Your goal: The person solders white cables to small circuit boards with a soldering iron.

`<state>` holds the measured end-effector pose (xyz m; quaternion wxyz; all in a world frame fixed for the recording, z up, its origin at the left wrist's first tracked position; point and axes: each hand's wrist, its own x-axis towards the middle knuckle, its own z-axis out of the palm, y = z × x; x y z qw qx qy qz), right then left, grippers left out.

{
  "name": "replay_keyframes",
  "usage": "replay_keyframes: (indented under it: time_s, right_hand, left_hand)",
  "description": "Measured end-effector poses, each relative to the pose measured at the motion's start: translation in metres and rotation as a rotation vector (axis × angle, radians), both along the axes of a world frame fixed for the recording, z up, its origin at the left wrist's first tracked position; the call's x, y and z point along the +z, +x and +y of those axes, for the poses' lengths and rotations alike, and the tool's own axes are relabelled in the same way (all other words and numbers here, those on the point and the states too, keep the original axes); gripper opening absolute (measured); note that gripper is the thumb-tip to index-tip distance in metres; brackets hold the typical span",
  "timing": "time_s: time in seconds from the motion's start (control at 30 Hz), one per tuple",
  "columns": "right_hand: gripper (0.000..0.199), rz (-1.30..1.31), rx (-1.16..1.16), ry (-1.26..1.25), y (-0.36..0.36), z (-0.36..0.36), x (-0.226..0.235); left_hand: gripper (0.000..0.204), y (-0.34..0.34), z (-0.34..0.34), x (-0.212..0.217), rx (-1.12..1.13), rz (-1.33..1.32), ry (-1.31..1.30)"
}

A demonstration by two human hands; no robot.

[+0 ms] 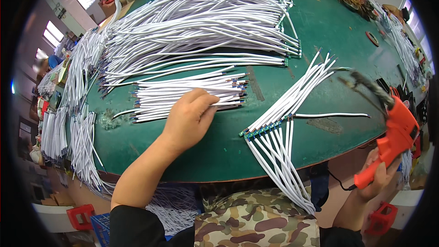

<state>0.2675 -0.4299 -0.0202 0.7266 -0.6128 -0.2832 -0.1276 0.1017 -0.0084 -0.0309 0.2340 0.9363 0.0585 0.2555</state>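
The green worktable (219, 151) curves toward the person; its near rim runs from lower left to right, with a bare strip of top between that rim and the cables. The left hand (190, 118) lies palm down on a small stack of white cables (187, 93), fingers together, tips pressing the stack's near edge. The right hand (377, 176) is off the table's right edge, fingers wrapped around the grip of an orange soldering gun (395, 137), nozzle up. A fanned cable bundle (283, 128) overhangs the rim between both hands.
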Motion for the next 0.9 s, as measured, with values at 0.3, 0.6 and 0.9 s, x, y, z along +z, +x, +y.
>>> replay_keyframes:
  time_s: [0.3, 0.6, 0.9]
  right_hand:
    - [0.053, 0.423, 0.167, 0.129, -0.009, 0.029, 0.003]
    - [0.059, 0.333, 0.185, -0.137, -0.025, 0.027, -0.01]
    - [0.06, -0.145, 0.036, -0.146, 0.03, -0.004, 0.085]
  left_hand:
    - [0.019, 0.035, -0.008, -0.017, -0.101, 0.004, 0.397]
    - [0.018, 0.023, -0.005, 0.014, -0.16, -0.035, 0.131]
    - [0.029, -0.012, -0.033, 0.025, -0.254, -0.061, -0.055]
